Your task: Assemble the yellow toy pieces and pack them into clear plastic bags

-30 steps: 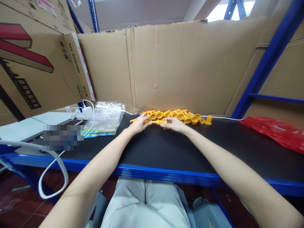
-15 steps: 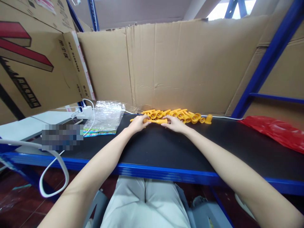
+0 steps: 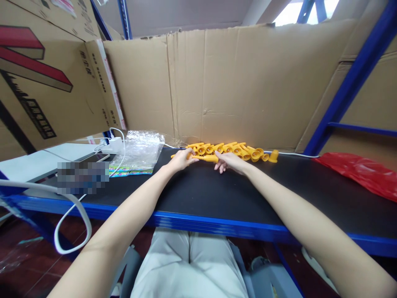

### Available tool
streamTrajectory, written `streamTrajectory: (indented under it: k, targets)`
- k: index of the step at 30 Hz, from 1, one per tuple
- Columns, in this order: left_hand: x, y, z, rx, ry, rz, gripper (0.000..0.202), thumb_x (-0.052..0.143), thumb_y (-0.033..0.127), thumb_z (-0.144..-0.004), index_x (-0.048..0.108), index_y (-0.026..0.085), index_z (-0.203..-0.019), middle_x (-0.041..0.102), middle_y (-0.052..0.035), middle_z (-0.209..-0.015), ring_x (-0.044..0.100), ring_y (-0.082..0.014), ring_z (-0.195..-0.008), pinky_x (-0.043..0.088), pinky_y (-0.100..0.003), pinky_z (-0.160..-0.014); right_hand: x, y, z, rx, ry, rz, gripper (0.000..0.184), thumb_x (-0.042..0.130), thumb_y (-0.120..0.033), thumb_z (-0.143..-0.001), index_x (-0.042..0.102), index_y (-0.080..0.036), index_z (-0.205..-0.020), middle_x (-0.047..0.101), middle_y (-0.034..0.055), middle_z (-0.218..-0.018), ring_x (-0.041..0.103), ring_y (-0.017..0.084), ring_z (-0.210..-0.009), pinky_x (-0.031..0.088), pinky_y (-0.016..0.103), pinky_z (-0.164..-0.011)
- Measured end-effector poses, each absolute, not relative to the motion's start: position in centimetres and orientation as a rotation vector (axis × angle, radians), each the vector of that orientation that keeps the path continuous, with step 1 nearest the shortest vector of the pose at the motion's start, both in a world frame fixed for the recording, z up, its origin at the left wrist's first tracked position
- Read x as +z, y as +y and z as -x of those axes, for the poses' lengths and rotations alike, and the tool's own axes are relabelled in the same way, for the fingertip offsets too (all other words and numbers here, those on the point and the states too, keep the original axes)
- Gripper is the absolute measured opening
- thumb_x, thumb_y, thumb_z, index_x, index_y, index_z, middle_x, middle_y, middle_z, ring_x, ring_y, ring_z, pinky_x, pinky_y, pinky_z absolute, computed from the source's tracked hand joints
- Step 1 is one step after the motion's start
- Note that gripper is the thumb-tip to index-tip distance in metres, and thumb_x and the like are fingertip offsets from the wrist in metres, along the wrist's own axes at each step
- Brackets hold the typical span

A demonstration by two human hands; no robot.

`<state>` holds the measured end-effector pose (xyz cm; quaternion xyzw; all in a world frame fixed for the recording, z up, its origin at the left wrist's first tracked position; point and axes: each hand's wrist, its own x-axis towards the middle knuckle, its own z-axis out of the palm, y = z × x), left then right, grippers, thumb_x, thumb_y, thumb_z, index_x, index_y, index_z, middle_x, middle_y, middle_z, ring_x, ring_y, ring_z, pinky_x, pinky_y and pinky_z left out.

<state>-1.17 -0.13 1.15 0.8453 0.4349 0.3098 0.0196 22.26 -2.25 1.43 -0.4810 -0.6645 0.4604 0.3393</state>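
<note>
Just in front of a row of yellow cup-ended plastic pieces (image 3: pixel 228 149), a slim yellow plastic piece (image 3: pixel 208 158) lies sideways between my hands. My left hand (image 3: pixel 183 159) is closed around its left part, and a thin tip pokes out past the fingers. At the thicker right end is my right hand (image 3: pixel 232 161), its thumb side close to or touching the piece. The other fingers of that hand are apart and hang below it, holding nothing that I can see. A single yellow cup (image 3: pixel 273 156) stands at the right end of the row.
The black tabletop (image 3: pixel 198 190) has a blue metal front edge (image 3: pixel 217 225). Clear plastic bags (image 3: pixel 141 149), a white plug adapter (image 3: pixel 114 145) and white cables are at the left. A red plastic bag (image 3: pixel 356 171) lies right. A cardboard sheet (image 3: pixel 232 87) closes off the back.
My right hand has loosened from the right end of the yellow piece, its fingers spreading downward. My left hand keeps its grip in about the same place.
</note>
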Motion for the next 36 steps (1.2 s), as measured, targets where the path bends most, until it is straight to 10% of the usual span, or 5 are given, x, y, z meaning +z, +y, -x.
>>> streamTrajectory:
  k: [5,11,20,28,36]
  targets:
    - [0.8,0.4,1.3,0.977,1.345,-2.610,0.031,0.049,0.047,-0.078,0.056,0.019,-0.090,0.056,0.0003,-0.065,0.051,-0.0134,-0.060,0.036,-0.022,-0.058,1.4,-2.0,-22.2,1.301,-1.716,1.287,0.055,0.035,-0.060,-0.080,0.054,-0.008,-0.075,0.065,0.0148,-0.067,0.053,0.009,-0.040,0.039,0.019,-0.037]
    - [0.5,0.2,1.0,1.026,1.381,-2.633,0.029,0.038,0.043,-0.085,0.056,0.019,-0.087,0.060,-0.0023,-0.070,0.056,-0.0168,-0.070,0.038,-0.025,-0.065,1.3,-1.8,-23.8,1.393,-1.771,1.157,0.045,0.066,-0.029,-0.071,0.044,-0.016,-0.109,0.065,0.0089,-0.090,0.061,0.010,-0.064,0.049,0.020,-0.056]
    - [-0.1,0.3,0.5,1.059,1.484,-2.575,0.032,0.032,0.042,-0.088,0.054,0.019,-0.083,0.060,-0.0028,-0.072,0.056,-0.0168,-0.071,0.038,-0.024,-0.064,1.1,-1.7,-23.0,1.451,-1.685,1.153,0.033,0.041,-0.046,-0.085,0.046,-0.014,-0.080,0.065,0.0118,-0.077,0.059,0.010,-0.055,0.046,0.019,-0.047]
    - [-0.1,0.3,0.5,1.052,1.520,-2.576,0.034,0.025,0.036,-0.090,0.053,0.019,-0.083,0.059,-0.0034,-0.072,0.057,-0.0178,-0.073,0.038,-0.025,-0.066,1.4,-2.1,-23.2,1.318,-1.721,1.069,0.032,0.062,-0.027,-0.075,0.043,-0.016,-0.098,0.066,0.0081,-0.084,0.060,0.009,-0.058,0.047,0.019,-0.053]
    - [0.0,-0.4,0.0,1.176,1.483,-2.570,0.034,0.022,0.032,-0.091,0.053,0.019,-0.088,0.061,-0.0042,-0.076,0.058,-0.0167,-0.074,0.039,-0.025,-0.069,0.9,-1.6,-22.4,1.275,-1.715,1.237,0.051,0.034,-0.060,-0.080,0.049,-0.012,-0.069,0.057,0.0064,-0.046,0.043,0.007,-0.029,0.030,0.018,-0.029]
